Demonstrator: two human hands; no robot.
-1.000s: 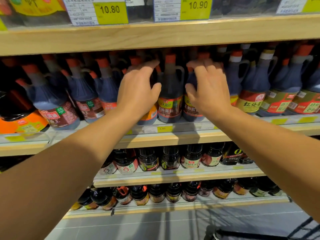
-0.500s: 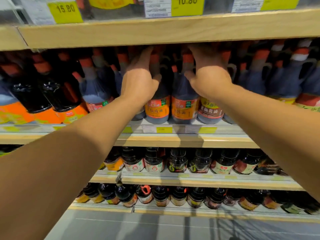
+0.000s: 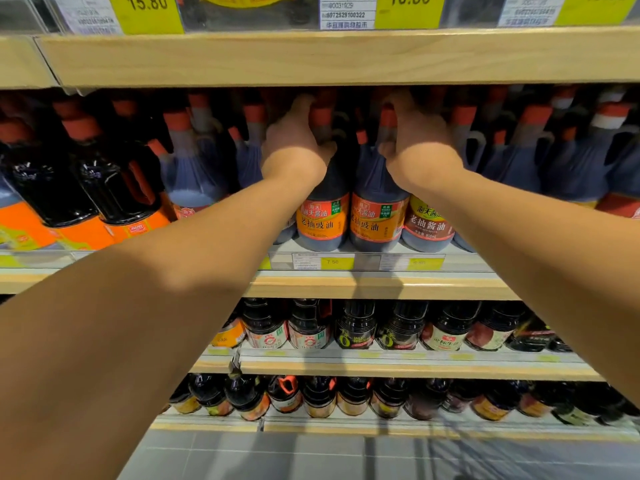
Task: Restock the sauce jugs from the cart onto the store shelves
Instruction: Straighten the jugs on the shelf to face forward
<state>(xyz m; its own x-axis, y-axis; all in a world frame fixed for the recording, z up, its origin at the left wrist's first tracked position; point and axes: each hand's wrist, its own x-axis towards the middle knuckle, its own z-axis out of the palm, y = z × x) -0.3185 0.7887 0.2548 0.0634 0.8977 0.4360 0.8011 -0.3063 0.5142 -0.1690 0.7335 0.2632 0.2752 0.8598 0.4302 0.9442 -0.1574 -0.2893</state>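
Two dark sauce jugs with orange labels stand side by side at the front of the middle shelf (image 3: 346,285). My left hand (image 3: 298,150) reaches in and curls its fingers and thumb round the neck of the left jug (image 3: 322,223), below its red cap. In the same way, my right hand (image 3: 420,154) grips the neck of the right jug (image 3: 375,223). My fingertips are hidden in the shadow under the upper shelf. Both jugs stand upright on the shelf.
A jug with a brown-red label (image 3: 427,225) touches the right jug. More jugs crowd both sides, with orange-labelled black bottles (image 3: 104,202) at left. The upper shelf board (image 3: 311,57) hangs low over the caps. Small bottles (image 3: 356,327) fill the two lower shelves above the grey floor (image 3: 311,455).
Both hands went from spread in front of the jugs to deep in the shelf, with fingers now curled round two jug necks. My view has shifted.
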